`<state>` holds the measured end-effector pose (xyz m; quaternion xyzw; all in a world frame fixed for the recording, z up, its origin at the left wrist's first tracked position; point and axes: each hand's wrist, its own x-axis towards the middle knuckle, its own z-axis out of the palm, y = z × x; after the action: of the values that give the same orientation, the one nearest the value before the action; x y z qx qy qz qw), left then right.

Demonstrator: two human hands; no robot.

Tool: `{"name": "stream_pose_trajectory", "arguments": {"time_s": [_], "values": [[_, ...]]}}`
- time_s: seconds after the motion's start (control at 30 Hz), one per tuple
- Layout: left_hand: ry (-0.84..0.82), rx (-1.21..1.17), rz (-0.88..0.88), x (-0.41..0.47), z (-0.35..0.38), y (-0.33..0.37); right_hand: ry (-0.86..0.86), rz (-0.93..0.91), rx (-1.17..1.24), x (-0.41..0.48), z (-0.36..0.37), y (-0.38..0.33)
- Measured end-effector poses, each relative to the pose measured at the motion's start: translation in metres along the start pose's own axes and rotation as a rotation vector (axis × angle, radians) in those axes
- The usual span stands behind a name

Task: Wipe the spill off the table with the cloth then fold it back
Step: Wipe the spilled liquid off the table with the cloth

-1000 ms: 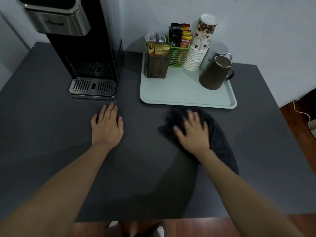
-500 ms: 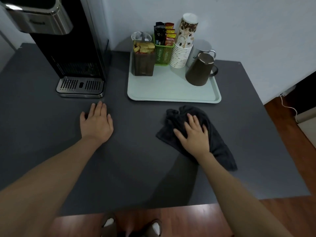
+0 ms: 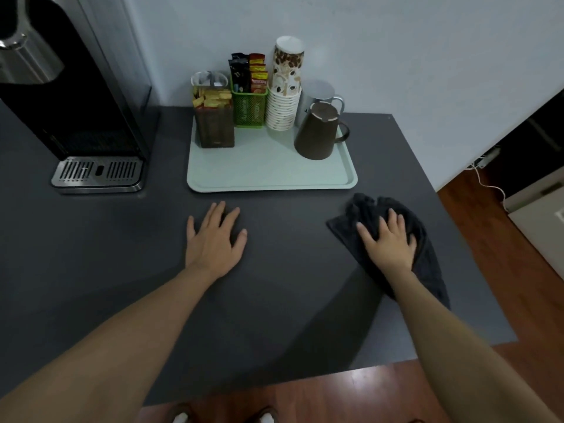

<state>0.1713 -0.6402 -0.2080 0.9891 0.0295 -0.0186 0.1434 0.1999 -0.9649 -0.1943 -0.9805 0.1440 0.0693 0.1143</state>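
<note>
Two hands: we kept both on the table (image 3: 290, 300).
Right hand (image 3: 389, 241): fingers spread flat, pressing the cloth (image 3: 427, 264) (dark, crumpled).
Left hand (image 3: 213, 239): open, holding nothing.

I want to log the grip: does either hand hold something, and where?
Nothing is gripped. The right hand presses flat on the middle of the dark cloth; the left hand lies open on the bare table.

Pale wall (image 3: 396, 56), reddish wood floor (image 3: 534, 285) — perhaps laminate.
</note>
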Motion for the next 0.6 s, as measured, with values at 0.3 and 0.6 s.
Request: {"name": "stream_pose_trajectory", "arguments": {"time_s": [0.3, 0.6], "values": [[0.027, 0.02, -0.019, 0.001, 0.004, 0.001, 0.014, -0.695, -0.045, -0.069, 0.017, 0.027], [0.053, 0.012, -0.019, 0.001, 0.006, 0.0, 0.026, 0.075, 0.0, 0.019, -0.005, 0.024]]}}
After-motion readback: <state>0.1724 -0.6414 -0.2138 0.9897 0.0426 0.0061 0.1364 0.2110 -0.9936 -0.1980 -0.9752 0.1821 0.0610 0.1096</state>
